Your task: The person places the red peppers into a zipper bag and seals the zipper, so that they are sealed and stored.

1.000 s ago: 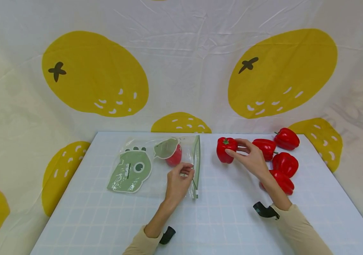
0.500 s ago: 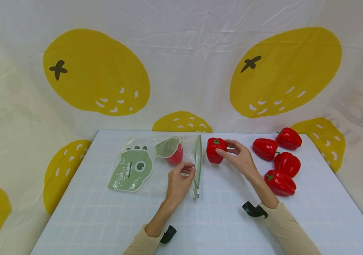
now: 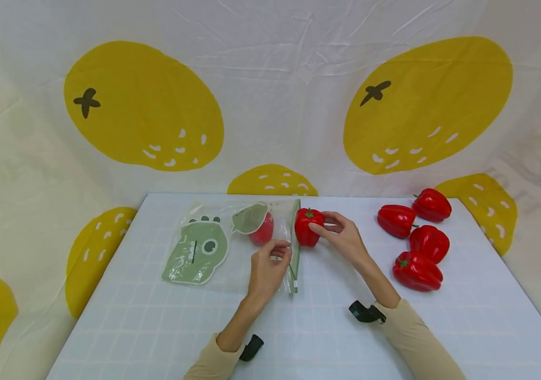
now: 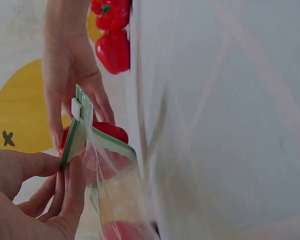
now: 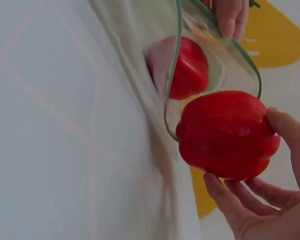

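My right hand [image 3: 343, 237] grips a red bell pepper [image 3: 309, 227] by its right side, green stem up, at the mouth of a clear zip bag [image 3: 237, 264]. The bag has a green zip edge and a green cartoon monster print. In the right wrist view that mouth gapes, with the held pepper [image 5: 227, 135] right at it. My left hand [image 3: 268, 269] pinches the green edge [image 4: 72, 132] between thumb and fingers, near the white slider [image 4: 76, 108]. Inside the bag lies another red bell pepper [image 5: 190, 70], partly covered by the print in the head view.
Several red bell peppers [image 3: 417, 271] lie in a group on the right of the white table [image 3: 327, 338]. Behind the table hangs a pale cloth [image 3: 280, 105] with large yellow fruit prints. A black wrist camera [image 3: 367, 312] sits at the right sleeve.
My right hand has carried the bell pepper leftward, away from the group of peppers and up to the bag's green edge. The left hand has stayed in place on the bag.
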The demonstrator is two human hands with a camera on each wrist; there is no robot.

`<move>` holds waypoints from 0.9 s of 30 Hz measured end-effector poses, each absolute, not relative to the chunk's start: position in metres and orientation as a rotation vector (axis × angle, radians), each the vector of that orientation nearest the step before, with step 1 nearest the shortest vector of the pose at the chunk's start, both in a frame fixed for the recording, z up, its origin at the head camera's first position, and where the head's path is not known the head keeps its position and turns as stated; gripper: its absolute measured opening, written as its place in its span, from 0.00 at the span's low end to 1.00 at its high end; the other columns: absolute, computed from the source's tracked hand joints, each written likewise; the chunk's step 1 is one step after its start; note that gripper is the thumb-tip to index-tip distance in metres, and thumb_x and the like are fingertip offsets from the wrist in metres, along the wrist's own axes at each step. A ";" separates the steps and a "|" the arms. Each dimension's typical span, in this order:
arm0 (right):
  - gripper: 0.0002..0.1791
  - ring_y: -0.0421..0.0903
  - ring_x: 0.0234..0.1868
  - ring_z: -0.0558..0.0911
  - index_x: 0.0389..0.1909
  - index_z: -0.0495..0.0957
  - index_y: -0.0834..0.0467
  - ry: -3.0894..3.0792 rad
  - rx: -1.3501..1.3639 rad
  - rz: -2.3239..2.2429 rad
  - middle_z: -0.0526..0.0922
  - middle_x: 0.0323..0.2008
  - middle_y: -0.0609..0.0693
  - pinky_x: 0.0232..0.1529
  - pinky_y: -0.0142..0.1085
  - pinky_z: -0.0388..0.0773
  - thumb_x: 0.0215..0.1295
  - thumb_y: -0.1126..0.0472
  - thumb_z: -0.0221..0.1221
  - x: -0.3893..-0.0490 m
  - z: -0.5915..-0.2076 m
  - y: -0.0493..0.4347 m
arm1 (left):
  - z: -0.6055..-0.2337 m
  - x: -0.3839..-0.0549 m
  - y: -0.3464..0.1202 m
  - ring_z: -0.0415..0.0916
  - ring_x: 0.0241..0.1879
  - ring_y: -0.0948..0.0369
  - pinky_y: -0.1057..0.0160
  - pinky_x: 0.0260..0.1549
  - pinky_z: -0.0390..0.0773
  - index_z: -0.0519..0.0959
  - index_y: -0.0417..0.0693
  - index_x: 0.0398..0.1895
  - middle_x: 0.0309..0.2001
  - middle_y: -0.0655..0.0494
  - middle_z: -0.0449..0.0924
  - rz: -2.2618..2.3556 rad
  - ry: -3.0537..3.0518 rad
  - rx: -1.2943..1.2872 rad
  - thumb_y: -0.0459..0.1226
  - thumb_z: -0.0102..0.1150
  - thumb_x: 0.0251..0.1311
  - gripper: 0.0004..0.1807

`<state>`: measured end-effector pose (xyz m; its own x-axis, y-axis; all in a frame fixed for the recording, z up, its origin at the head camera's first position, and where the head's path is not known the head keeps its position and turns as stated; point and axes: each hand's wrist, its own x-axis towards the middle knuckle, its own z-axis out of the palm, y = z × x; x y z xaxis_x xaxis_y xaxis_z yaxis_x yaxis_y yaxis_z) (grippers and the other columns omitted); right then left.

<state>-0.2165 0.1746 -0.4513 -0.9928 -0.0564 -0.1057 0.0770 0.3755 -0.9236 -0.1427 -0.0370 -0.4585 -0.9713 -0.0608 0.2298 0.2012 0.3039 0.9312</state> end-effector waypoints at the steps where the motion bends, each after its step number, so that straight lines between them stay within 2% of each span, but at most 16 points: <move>1: 0.45 0.56 0.64 0.77 0.72 0.69 0.52 2.495 0.019 -1.698 0.76 0.67 0.55 0.59 0.50 0.80 0.59 0.34 0.69 -0.217 -0.452 0.173 | -0.458 -0.143 -0.037 0.84 0.37 0.56 0.66 0.37 0.85 0.85 0.40 0.45 0.39 0.51 0.86 -1.727 -2.350 -0.128 0.30 0.67 0.64 0.08; 17: 0.40 0.57 0.64 0.78 0.71 0.70 0.55 2.382 -0.040 -1.753 0.77 0.66 0.57 0.61 0.48 0.79 0.64 0.38 0.67 -0.226 -0.468 0.151 | -0.457 -0.142 -0.037 0.84 0.39 0.56 0.66 0.38 0.86 0.85 0.41 0.48 0.41 0.51 0.86 -1.732 -2.367 -0.122 0.30 0.68 0.64 0.10; 27: 0.36 0.56 0.61 0.80 0.71 0.72 0.58 2.362 -0.175 -1.770 0.79 0.63 0.58 0.60 0.46 0.79 0.68 0.43 0.66 -0.230 -0.472 0.139 | -0.457 -0.144 -0.037 0.84 0.36 0.55 0.68 0.34 0.84 0.85 0.38 0.44 0.36 0.50 0.87 -1.754 -2.315 -0.145 0.26 0.66 0.62 0.08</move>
<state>-0.2295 0.1392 -0.4724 -0.9760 -0.2039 -0.0765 0.0162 0.2821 -0.9592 -0.1437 -0.0365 -0.4566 -0.9679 -0.0611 0.2437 0.2181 0.2774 0.9357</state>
